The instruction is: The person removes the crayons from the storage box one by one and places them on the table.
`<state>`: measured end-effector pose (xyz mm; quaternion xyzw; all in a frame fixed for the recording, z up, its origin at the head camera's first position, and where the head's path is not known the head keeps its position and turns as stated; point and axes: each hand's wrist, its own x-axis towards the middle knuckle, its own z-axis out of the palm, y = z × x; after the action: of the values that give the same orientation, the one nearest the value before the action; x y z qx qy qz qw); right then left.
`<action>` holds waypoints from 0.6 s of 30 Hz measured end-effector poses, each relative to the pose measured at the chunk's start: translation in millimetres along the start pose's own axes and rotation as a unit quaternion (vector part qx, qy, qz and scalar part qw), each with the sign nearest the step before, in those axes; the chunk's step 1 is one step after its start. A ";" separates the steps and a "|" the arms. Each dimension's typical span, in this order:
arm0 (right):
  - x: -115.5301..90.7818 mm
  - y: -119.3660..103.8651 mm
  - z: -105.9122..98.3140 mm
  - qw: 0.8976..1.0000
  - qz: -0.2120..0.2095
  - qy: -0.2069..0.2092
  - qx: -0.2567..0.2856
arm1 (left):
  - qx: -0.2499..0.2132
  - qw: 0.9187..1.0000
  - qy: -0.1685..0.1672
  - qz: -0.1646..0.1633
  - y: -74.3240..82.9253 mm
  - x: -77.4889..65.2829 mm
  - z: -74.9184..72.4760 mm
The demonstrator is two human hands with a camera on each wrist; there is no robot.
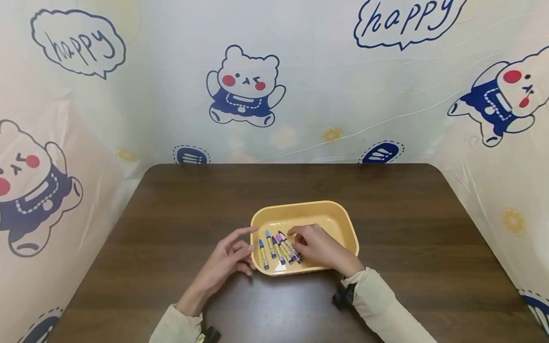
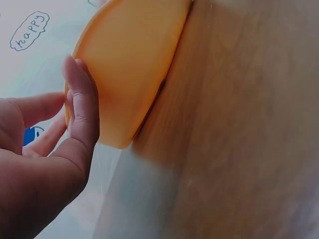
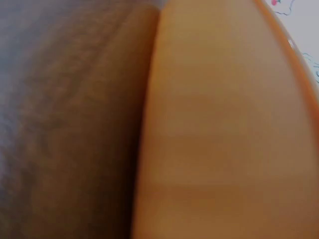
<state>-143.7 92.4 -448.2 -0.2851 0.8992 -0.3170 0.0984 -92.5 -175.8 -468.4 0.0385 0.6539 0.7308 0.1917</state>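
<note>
A yellow plastic tray (image 1: 339, 212) stands on the table, with several crayons (image 1: 271, 244) lying in its left part. They have yellow wrappers, with blue, purple and dark tips. At the tray's left end is my left hand (image 1: 227, 257), its fingers and thumb on either side of the rim. The left wrist view shows this left hand (image 2: 75, 134) pinching the tray wall (image 2: 129, 64). My right hand (image 1: 319, 245) reaches over the front rim, fingers bent, fingertips beside the rightmost crayons. I cannot tell whether it pinches one. The right wrist view shows only the tray's outer wall (image 3: 224, 124).
The dark brown wooden table (image 1: 206, 195) extends around the tray. A printed curtain (image 1: 300, 114) with bears and lettering hangs behind it and along both sides. Dark wrist devices (image 1: 343, 296) sit at the cuffs of the light sleeves.
</note>
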 end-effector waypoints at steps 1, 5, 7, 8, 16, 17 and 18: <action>-0.2 -0.1 1.1 1.000 -0.004 -0.001 -0.003 | -0.011 1.000 -0.002 0.003 -0.9 -0.4 0.6; -1.9 -1.2 4.6 1.000 -0.013 -0.001 -0.009 | -0.057 0.998 -0.011 0.017 -6.7 -2.5 2.1; -2.7 -1.6 5.8 1.000 -0.016 0.005 -0.012 | -0.072 0.997 -0.013 0.022 -9.0 -3.3 2.8; -3.0 -1.8 6.1 1.000 -0.017 0.009 -0.015 | -0.075 0.997 -0.014 0.025 -9.9 -3.4 3.0; -2.1 -4.1 8.0 0.999 -0.002 0.032 -0.026 | -0.088 0.996 -0.010 0.027 -11.0 -2.1 4.8; -1.8 -4.4 8.3 0.999 0.000 0.032 -0.028 | -0.089 0.996 -0.009 0.025 -11.0 -2.1 4.8; -1.5 -4.7 8.5 0.999 0.001 0.031 -0.029 | -0.091 0.996 -0.008 0.023 -11.2 -2.2 4.5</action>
<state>-137.2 85.9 -451.9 -0.2765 0.9111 -0.2993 0.0623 -86.5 -171.5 -478.2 0.0415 0.5822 0.7912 0.1825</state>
